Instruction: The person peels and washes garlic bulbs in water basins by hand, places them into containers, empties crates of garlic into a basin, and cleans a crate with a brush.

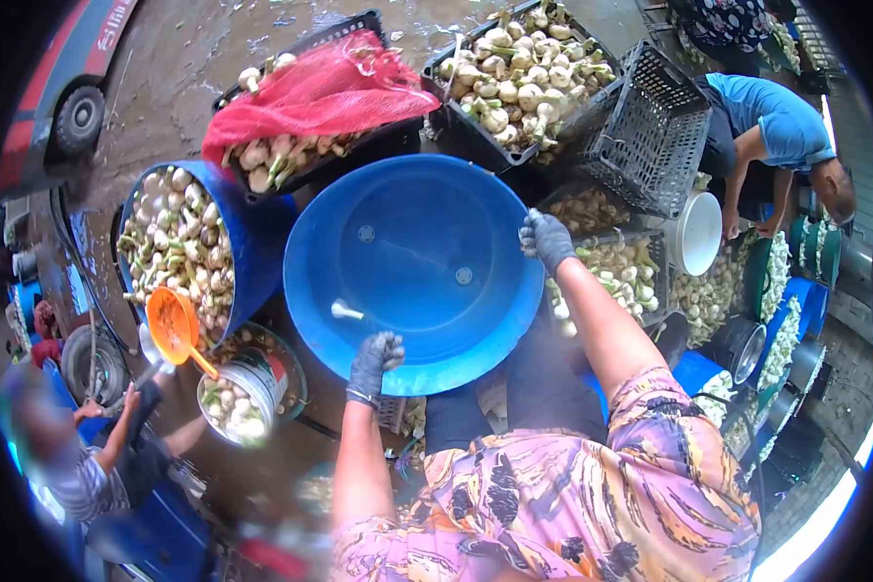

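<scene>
A large round blue tub (407, 242) stands in front of me, with one white bulb (346, 310) on its floor near the left side. My left hand (375, 367), in a grey glove, is at the tub's near edge, just below the bulb; its fingers are curled, and what they hold, if anything, is hidden. My right hand (547, 241), also gloved in grey, is at the tub's right rim with its fingers bent over the edge.
Behind the tub are crates of bulbs (526, 82) and a red net sack (320, 92). A blue barrel of bulbs (179, 242), an orange strainer (173, 327) and a white bucket (242, 403) are at left. An empty crate (647, 131) leans at right. People work on both sides.
</scene>
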{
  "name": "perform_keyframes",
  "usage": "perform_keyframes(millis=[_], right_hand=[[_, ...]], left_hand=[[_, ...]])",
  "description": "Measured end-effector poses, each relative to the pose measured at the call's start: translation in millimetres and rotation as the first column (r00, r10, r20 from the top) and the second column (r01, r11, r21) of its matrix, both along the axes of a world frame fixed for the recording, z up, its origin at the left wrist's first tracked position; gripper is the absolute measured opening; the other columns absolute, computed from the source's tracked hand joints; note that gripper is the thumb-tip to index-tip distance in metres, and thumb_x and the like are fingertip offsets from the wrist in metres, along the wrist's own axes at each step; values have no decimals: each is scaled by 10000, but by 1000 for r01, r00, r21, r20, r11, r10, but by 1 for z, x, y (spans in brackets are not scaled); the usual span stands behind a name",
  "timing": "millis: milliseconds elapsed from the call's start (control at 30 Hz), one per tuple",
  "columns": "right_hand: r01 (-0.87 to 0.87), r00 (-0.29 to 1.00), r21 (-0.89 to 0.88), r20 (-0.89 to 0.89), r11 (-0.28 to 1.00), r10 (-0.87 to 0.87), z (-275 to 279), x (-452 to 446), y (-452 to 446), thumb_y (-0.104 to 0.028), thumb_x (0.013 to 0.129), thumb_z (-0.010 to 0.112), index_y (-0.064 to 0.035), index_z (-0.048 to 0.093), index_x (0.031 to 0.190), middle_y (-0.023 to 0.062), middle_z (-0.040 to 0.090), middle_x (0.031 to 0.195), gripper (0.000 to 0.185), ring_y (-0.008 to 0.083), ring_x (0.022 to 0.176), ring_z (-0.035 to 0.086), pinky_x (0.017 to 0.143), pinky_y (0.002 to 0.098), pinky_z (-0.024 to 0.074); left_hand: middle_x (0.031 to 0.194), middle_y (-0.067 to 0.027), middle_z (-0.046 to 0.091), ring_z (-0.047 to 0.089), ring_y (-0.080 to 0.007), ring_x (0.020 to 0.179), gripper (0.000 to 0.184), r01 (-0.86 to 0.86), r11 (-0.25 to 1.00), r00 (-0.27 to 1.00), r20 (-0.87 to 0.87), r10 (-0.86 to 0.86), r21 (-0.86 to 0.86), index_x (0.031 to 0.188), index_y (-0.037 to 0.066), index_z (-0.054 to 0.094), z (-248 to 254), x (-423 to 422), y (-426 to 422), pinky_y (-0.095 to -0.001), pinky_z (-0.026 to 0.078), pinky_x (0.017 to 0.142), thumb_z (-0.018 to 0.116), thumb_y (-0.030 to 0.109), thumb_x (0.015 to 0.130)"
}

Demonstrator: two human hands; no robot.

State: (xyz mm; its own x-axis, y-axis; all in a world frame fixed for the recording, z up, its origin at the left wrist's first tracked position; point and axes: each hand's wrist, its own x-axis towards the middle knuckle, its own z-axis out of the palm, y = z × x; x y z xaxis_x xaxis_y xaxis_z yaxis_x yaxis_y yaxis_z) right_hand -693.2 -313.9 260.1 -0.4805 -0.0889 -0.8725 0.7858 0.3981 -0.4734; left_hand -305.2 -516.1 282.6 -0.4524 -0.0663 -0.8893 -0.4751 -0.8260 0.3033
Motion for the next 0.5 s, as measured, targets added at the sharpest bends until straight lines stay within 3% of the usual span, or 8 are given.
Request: perform_keyframes(millis=[67, 133, 167, 233, 267, 300, 400, 500], right_hand=[[46, 998, 9, -46, 999, -46, -21, -41, -8, -377, 984, 514, -116, 530, 940, 0, 550, 714, 265, 104, 524, 493, 445, 261, 417], [-71, 954, 82, -285, 994, 91, -97, -82, 6, -372, 979, 523, -110, 533, 911, -3, 535, 687, 271, 107, 510, 484, 437, 269, 411], [-120, 921, 127, -357, 985, 158, -124, -100, 10, -369, 976, 529, -107, 537, 901, -4, 529, 674, 273, 110, 506, 484, 435, 273, 409], [-182, 920, 178, -315, 967, 232, -97, -125, -6, -349, 959, 557, -105, 570, 922, -3, 540, 660, 247, 114, 515, 507, 437, 285, 416], [-206, 903, 197, -340, 959, 264, -115, -131, 0, -369, 945, 560, -82, 589, 975, 58, 575, 773, 290, 179, 658, 539, 565, 320, 429], [-225, 884, 216, -366, 950, 292, -133, -139, 6, -390, 932, 563, -59, 608, 1027, 118, 610, 886, 347, 244, 800, 571, 693, 355, 443], [-191, 853, 210, -447, 959, 268, -82, -174, 4, -372, 917, 588, -39, 621, 1113, 222, 665, 1051, 388, 360, 1018, 626, 889, 405, 470], [-148, 641, 152, -738, 977, 212, -39, -241, 8, -294, 924, 606, -53, 628, 1085, 199, 677, 1002, 290, 346, 952, 646, 837, 380, 490]], left_hand=[[1067, -76, 593, 592, -162, 789, 426, -176, 980, 962, -226, 151, -97, 1103, 40, 554, 40, -99, 1, -254, 457, 584, 632, 414, 913], [1128, -90, 614, 635, -194, 919, 400, -258, 953, 931, -306, 201, -160, 1159, 75, 576, 46, -184, 4, -295, 517, 681, 619, 398, 926], [1133, -90, 613, 633, -196, 928, 403, -262, 953, 923, -328, 203, -149, 1173, 74, 574, 42, -222, 5, -303, 520, 702, 613, 394, 930], [1146, -92, 609, 628, -200, 953, 408, -262, 948, 918, -349, 187, -182, 1206, 70, 558, 10, -285, 4, -324, 525, 744, 597, 378, 941], [1154, -94, 606, 624, -203, 968, 411, -258, 940, 922, -348, 170, -225, 1224, 67, 544, -12, -314, 4, -337, 526, 764, 587, 367, 948], [1161, -99, 604, 623, -206, 973, 408, -249, 923, 951, -256, 176, -292, 1243, 67, 530, -22, -348, 2, -347, 528, 767, 573, 352, 954], [1170, -106, 599, 620, -238, 972, 442, -163, 859, 982, 5, 189, -484, 1283, 48, 496, -64, -421, -3, -352, 531, 755, 531, 356, 968], [1167, -129, 607, 619, -266, 979, 543, 78, 749, 964, 241, 111, -658, 1283, 9, 500, -113, -475, -19, -376, 517, 758, 518, 442, 957]])
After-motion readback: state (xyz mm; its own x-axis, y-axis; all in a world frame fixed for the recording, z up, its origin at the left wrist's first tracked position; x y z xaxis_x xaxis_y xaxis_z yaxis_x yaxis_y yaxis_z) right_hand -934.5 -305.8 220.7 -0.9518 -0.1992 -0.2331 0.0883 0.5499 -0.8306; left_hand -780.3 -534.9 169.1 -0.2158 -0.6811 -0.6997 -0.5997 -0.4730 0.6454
